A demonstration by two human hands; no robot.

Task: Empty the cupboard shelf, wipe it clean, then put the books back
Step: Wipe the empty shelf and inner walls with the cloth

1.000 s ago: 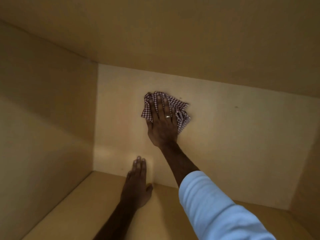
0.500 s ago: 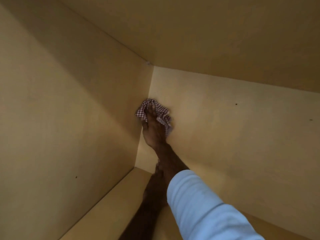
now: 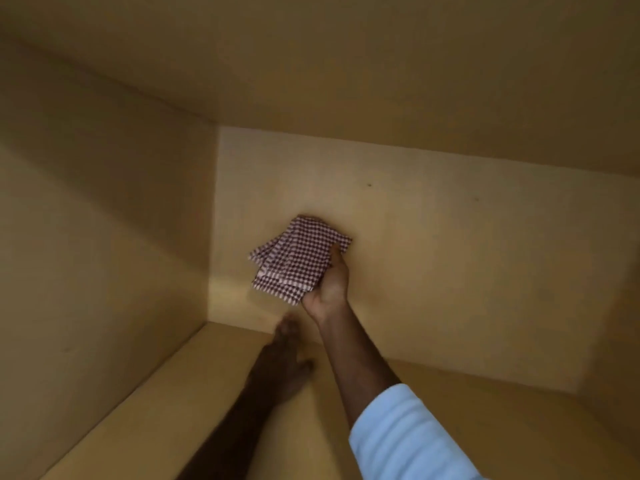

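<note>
I look into a bare yellow cupboard compartment. My right hand (image 3: 329, 284) holds a folded red-and-white checked cloth (image 3: 294, 259), thumb on top, in front of the back panel (image 3: 450, 254) near its lower left. My left hand (image 3: 282, 358) rests flat on the shelf floor (image 3: 166, 403), fingers straight and pointing at the back panel. No books are in view.
The left side wall (image 3: 104, 254) meets the back panel in a vertical corner. The compartment's top board (image 3: 346, 64) hangs overhead. A right side wall (image 3: 620, 323) shows dimly at the frame's edge.
My right hand has drawn the cloth out of the left corner, moved right and down, and turned so the cloth faces me. The left hand stays on the shelf.
</note>
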